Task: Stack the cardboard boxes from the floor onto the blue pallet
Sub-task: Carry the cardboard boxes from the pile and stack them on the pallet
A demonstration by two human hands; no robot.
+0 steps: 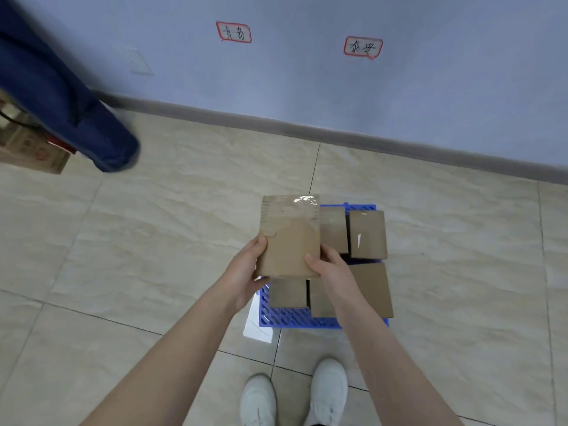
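Observation:
I hold a flat, taped cardboard box [289,238] in the air over the left side of the blue pallet [292,318]. My left hand [246,272] grips its near left edge, and my right hand [330,265] grips its near right corner. On the pallet lie several smaller cardboard boxes: one at the far right [367,235], one beside it [333,230], one at the near left [287,293] and one at the near right [373,290], partly hidden by my right forearm.
The pallet lies on a beige tiled floor [153,241] near a blue-grey wall [307,87] with two handwritten labels [233,32]. A dark blue bag [61,96] leans at the far left over printed cartons [30,149]. My white shoes [295,398] stand just before the pallet.

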